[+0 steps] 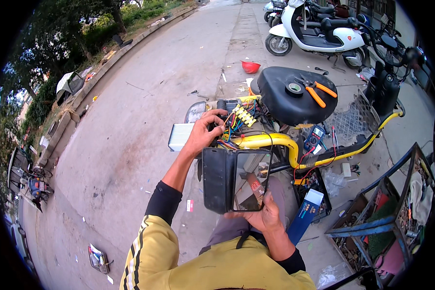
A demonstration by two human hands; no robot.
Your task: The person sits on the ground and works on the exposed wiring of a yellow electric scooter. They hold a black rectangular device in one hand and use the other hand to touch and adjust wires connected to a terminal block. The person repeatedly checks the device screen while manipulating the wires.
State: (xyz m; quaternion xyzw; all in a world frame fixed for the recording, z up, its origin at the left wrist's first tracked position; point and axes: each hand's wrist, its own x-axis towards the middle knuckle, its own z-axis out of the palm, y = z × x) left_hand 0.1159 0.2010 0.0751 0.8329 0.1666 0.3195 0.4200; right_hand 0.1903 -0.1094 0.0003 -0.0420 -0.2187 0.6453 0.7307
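My right hand grips a phone in an open black flip case from below; its glossy screen faces me. Over the open frame of a yellow scooter, my left hand reaches into the wiring. Its thumb and fingers are bent together at a thin wire; the exact grip is partly hidden. Beside those fingers, a pale yellow terminal block sits among coloured wires. A silver finned box lies just beyond my left wrist.
Orange-handled pliers and a tape roll rest on the black seat. A multimeter with leads lies on the scooter. At right stands a metal rack of parts. A red bowl and white scooter are farther off.
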